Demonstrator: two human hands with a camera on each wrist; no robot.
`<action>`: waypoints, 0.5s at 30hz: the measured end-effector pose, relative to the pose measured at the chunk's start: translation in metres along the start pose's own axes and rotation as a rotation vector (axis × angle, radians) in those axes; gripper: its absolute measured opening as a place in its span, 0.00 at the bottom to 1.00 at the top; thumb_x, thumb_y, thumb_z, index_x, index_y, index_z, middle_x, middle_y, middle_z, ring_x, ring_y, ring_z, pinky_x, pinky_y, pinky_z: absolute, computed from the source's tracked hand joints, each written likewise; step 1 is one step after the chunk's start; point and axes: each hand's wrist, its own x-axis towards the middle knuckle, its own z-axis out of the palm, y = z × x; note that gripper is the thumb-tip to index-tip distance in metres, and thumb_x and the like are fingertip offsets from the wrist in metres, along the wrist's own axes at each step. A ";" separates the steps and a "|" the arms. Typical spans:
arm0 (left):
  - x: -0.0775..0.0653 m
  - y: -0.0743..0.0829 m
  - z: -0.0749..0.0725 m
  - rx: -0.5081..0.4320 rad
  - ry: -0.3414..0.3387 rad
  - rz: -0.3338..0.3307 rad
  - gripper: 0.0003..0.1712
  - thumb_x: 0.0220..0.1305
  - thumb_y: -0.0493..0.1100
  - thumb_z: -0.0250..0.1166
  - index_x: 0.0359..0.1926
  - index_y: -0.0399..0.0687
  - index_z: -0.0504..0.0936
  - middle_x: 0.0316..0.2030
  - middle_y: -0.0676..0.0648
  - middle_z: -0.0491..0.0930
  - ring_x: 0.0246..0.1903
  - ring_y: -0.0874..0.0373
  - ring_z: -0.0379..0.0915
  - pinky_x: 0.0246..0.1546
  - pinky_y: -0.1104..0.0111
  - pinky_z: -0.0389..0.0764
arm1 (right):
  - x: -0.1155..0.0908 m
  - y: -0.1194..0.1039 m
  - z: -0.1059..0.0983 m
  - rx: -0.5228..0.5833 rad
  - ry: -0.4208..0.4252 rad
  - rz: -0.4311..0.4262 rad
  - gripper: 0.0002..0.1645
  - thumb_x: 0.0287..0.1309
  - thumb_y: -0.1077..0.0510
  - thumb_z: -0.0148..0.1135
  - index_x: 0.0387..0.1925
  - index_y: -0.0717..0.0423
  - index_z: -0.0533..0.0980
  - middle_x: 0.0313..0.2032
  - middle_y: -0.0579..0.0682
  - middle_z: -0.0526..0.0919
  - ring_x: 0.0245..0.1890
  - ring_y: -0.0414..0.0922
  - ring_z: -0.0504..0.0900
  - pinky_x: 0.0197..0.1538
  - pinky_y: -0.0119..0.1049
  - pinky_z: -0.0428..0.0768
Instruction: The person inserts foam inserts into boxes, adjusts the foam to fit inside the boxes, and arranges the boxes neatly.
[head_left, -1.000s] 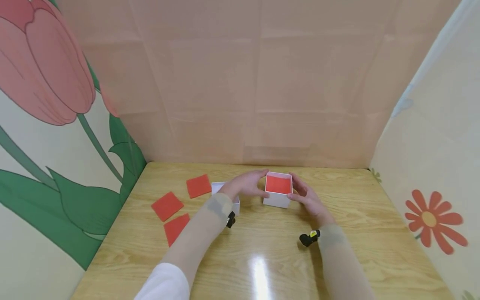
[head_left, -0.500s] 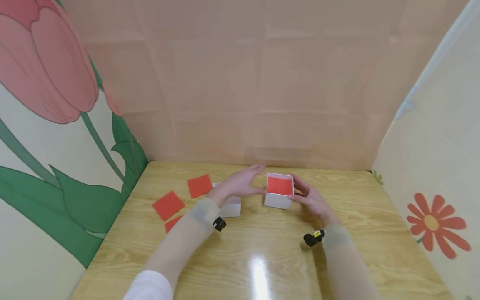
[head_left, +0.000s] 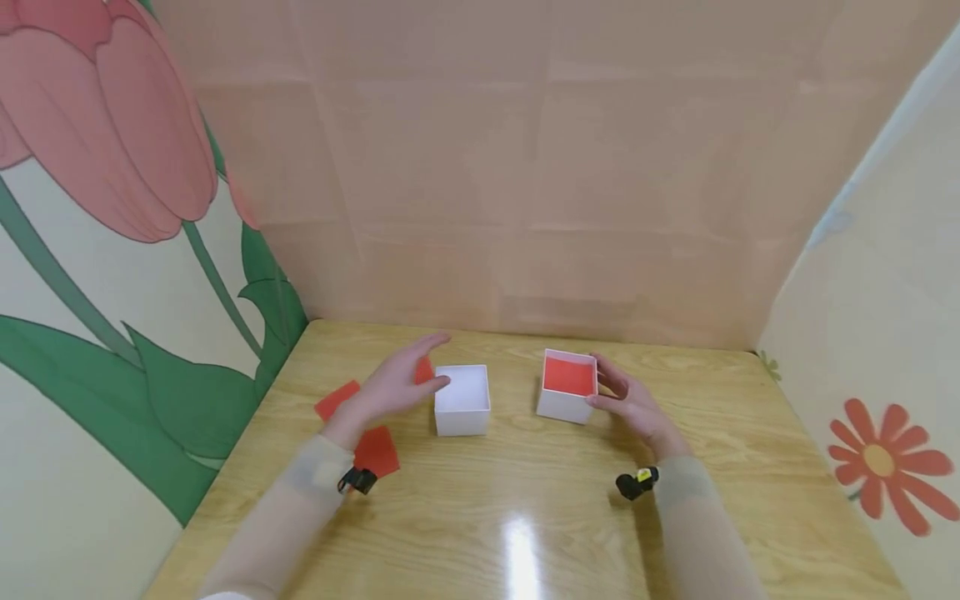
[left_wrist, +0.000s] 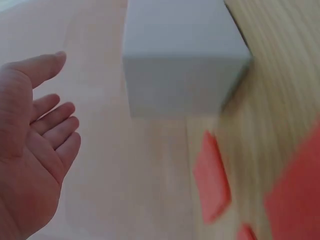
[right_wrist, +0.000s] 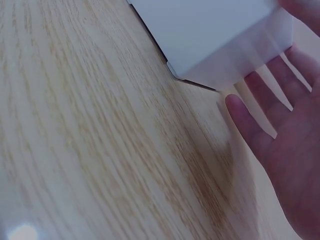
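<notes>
In the head view, my left hand (head_left: 396, 383) hovers over the red squares at the left, fingers extended and thumb apart. The left wrist view shows its palm with nothing in it. Just right of it stands a white open-topped box (head_left: 462, 423) with a bare white inside. A second white box (head_left: 564, 407) has a flat red piece (head_left: 568, 377) inside. My right hand (head_left: 633, 410) rests at that box's right side, thumb near the front corner. In the right wrist view, nearly straight fingers (right_wrist: 270, 102) spread along the box's wall.
Several flat red squares lie at the left; one red square (head_left: 377, 452) shows beside my left wrist, and others are partly hidden by the hand. The wooden table (head_left: 570, 517) meets a pinkish backdrop (head_left: 525, 208) at its far edge. Patterned panels stand at both sides.
My left hand has let go of the box with the red piece and moved left, past the other box, uncovering it. The right hand stays beside its box.
</notes>
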 end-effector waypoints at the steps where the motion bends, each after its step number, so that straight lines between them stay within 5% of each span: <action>1: -0.008 -0.006 -0.003 -0.006 0.014 -0.038 0.42 0.75 0.53 0.70 0.82 0.53 0.65 0.80 0.50 0.64 0.79 0.47 0.59 0.77 0.46 0.63 | -0.001 0.000 0.000 0.001 0.000 0.000 0.56 0.70 0.51 0.72 0.87 0.45 0.49 0.84 0.55 0.55 0.81 0.65 0.54 0.78 0.70 0.56; 9: -0.059 -0.058 -0.021 0.076 0.078 -0.202 0.43 0.72 0.49 0.73 0.79 0.38 0.66 0.76 0.35 0.68 0.75 0.36 0.63 0.74 0.41 0.67 | -0.001 0.006 -0.002 0.013 0.003 -0.020 0.56 0.70 0.54 0.71 0.87 0.52 0.49 0.84 0.56 0.54 0.81 0.66 0.53 0.78 0.71 0.51; 15: -0.089 -0.088 -0.025 0.101 0.082 -0.346 0.49 0.69 0.54 0.74 0.79 0.33 0.64 0.76 0.30 0.65 0.74 0.31 0.61 0.74 0.38 0.66 | 0.003 0.008 -0.002 -0.009 -0.007 -0.015 0.56 0.70 0.52 0.71 0.87 0.48 0.48 0.84 0.55 0.54 0.82 0.65 0.53 0.78 0.73 0.51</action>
